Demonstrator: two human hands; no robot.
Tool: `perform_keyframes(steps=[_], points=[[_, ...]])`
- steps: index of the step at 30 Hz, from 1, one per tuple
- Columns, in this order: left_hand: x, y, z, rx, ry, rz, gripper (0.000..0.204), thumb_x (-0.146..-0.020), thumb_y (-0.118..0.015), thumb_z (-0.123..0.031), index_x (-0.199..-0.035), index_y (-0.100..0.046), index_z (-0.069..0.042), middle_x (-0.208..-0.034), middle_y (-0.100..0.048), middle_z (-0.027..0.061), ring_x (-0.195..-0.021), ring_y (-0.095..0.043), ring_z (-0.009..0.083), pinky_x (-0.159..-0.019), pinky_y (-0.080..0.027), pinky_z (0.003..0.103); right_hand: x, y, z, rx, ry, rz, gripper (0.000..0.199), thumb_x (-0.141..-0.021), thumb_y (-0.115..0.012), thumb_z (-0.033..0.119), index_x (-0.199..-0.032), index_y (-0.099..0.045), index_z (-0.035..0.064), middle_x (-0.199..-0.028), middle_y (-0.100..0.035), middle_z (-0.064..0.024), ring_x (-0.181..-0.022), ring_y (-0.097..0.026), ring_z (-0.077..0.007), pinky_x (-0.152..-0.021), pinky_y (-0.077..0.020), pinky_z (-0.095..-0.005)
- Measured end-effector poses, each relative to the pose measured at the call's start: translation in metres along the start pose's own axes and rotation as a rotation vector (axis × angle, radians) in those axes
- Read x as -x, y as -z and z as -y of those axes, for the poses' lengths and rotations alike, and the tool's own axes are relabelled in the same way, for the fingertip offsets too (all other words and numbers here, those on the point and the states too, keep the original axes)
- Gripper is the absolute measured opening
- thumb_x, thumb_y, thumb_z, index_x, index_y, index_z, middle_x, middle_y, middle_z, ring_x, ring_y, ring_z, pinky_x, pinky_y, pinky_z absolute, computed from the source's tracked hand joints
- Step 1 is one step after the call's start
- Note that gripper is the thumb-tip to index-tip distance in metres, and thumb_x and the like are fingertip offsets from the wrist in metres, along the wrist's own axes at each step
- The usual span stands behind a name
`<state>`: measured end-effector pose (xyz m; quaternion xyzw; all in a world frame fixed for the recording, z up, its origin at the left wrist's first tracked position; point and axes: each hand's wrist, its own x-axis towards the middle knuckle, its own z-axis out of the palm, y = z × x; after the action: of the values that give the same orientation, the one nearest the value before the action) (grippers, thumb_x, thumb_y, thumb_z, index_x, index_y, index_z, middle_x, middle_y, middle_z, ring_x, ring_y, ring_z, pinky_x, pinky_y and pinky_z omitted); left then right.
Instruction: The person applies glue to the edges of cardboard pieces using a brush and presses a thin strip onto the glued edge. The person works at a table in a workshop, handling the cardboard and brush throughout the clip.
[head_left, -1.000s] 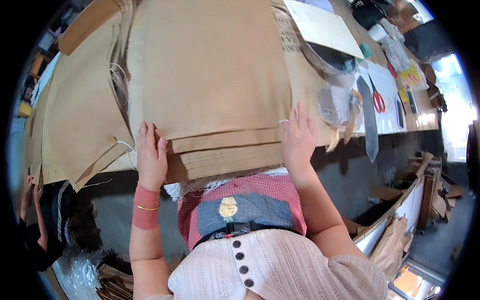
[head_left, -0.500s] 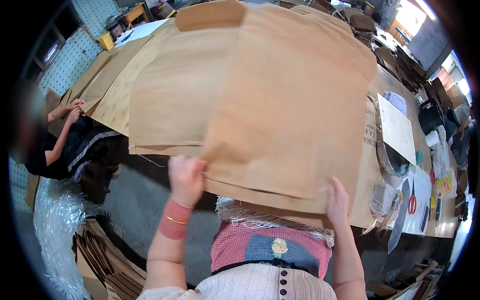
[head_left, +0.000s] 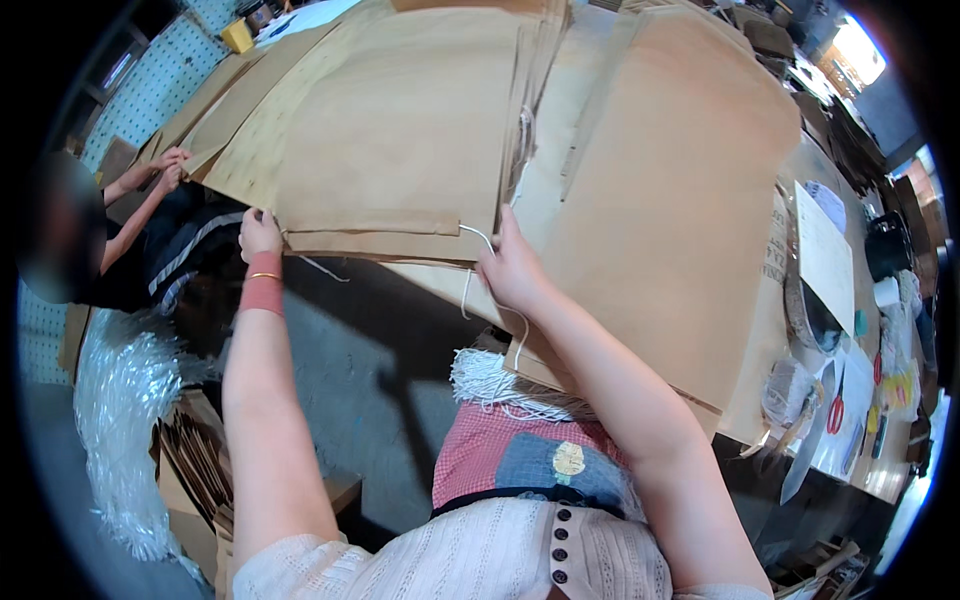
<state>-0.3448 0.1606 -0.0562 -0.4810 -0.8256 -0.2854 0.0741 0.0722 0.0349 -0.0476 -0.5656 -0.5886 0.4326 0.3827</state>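
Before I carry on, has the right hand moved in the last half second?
Yes: judged against the red-handled scissors, the right hand has moved left, farther from them, to the left paper stack's near right corner.

We count two large brown paper stacks (head_left: 400, 140) (head_left: 680, 200) at the table's (head_left: 882, 474) near edge, one white board (head_left: 826, 262) toward its right edge.

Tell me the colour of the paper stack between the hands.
The paper stack is light brown, showing best in the head view.
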Motion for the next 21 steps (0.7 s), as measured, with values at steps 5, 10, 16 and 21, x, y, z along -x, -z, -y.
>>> perform_keyframes(steps=[5, 10, 16, 21], points=[[0.091, 0.011, -0.025, -0.015, -0.448, -0.096, 0.049, -0.091, -0.049, -0.035, -0.121, -0.049, 0.004, -0.130, -0.046, 0.0237, -0.123, -0.041, 0.0377, -0.102, -0.033, 0.045, 0.142, 0.095, 0.056, 0.200, 0.005, 0.493, 0.052, -0.082, -0.063, 0.014, -0.127, -0.044, -0.0010, -0.092, -0.060, -0.0191, -0.079, -0.061, -0.0279, -0.075, -0.0484, -0.0351], [0.102, -0.033, -0.038, -0.151, -0.456, 0.253, 0.078, -0.091, -0.042, -0.052, -0.138, -0.028, 0.009, -0.144, -0.024, 0.0302, -0.136, -0.023, 0.0404, -0.112, -0.018, 0.043, 0.237, 0.169, -0.002, 0.127, -0.223, 0.012, 0.023, -0.080, -0.063, 0.007, -0.102, -0.063, 0.0003, -0.083, -0.065, -0.0051, -0.070, -0.057, -0.0101, -0.065, -0.0478, -0.0265], [0.028, -0.043, 0.010, -0.036, -0.470, 0.415, 0.077, -0.088, -0.043, -0.062, -0.119, -0.049, 0.008, -0.122, -0.049, 0.0305, -0.119, -0.044, 0.0415, -0.100, -0.034, 0.044, 0.302, 0.309, -0.050, 1.239, -0.179, -0.737, 0.032, -0.083, -0.051, 0.000, -0.113, -0.061, 0.0057, -0.090, -0.056, -0.0141, -0.083, -0.059, -0.0297, -0.074, -0.0474, -0.0377], [0.048, -0.011, -0.045, -0.065, -0.564, 0.252, 0.056, -0.089, -0.051, -0.049, -0.107, -0.059, 0.004, -0.098, -0.063, 0.0205, -0.090, -0.060, 0.0308, -0.082, -0.044, 0.040, 0.357, 0.343, -0.072, 1.325, -0.631, -0.590, 0.052, -0.085, -0.048, 0.001, -0.132, -0.049, 0.0213, -0.098, -0.052, -0.0126, -0.090, -0.057, -0.0314, -0.077, -0.0465, -0.0397]])
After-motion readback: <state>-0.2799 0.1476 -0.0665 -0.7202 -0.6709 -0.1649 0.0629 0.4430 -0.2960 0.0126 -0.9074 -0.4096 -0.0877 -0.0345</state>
